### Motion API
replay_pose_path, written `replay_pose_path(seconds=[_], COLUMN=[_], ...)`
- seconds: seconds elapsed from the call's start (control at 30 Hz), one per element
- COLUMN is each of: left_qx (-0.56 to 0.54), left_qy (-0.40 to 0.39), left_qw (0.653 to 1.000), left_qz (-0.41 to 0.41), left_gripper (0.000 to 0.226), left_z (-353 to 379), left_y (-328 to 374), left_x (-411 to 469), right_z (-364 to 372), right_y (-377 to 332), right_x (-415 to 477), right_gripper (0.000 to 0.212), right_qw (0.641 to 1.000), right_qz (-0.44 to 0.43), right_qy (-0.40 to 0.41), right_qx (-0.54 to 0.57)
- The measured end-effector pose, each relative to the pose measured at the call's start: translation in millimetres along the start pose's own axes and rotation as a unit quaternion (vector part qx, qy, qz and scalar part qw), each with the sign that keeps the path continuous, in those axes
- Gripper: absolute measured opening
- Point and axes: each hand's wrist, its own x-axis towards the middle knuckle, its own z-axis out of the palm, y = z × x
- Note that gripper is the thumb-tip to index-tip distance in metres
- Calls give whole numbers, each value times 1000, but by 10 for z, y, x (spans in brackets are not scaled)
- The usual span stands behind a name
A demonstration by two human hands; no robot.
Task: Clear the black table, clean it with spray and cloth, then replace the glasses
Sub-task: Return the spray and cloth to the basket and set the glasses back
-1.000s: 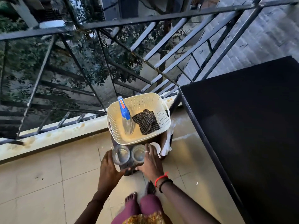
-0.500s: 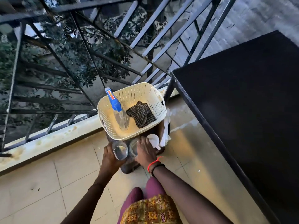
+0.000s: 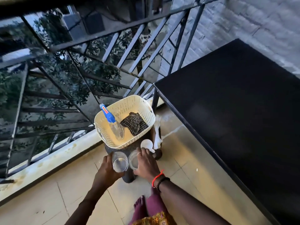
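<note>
Left hand grips the left glass, right hand the right glass, on the stool. With the table bare, lifting both back upright looks next.

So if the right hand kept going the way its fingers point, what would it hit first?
Likely the near wall of the white basket. A small white round object sits just right of that line, and depth is unclear.
</note>
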Motion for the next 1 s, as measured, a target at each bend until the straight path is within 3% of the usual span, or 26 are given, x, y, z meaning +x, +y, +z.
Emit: replay_pose_path(seconds=[0.17, 0.4, 0.57, 0.87, 1.0], left_qx=[79, 94, 120, 130, 121], left_qy=[-53, -135, -164, -195, -215], left_qw=[994, 980, 968, 936, 923], left_qz=[61, 108, 148, 261, 296], left_gripper=[112, 104, 122, 127, 118], left_z=[-368, -734, -901, -552, -189], left_y=[439, 1328, 2091, 3505, 4077], left_x=[51, 234, 406, 562, 637], right_z=[-465, -1290, -1819, -2513, -2763], right_y=[-1, 88, 294, 1042, 1476], right_x=[-281, -628, -934, -1543, -1888], right_gripper=[92, 96, 94, 102, 102], right_qw=[998, 993, 980, 941, 915], right_qz=[16, 68, 127, 256, 311], right_qy=[58, 90, 142, 207, 235], right_qx=[7, 36, 64, 85, 102])
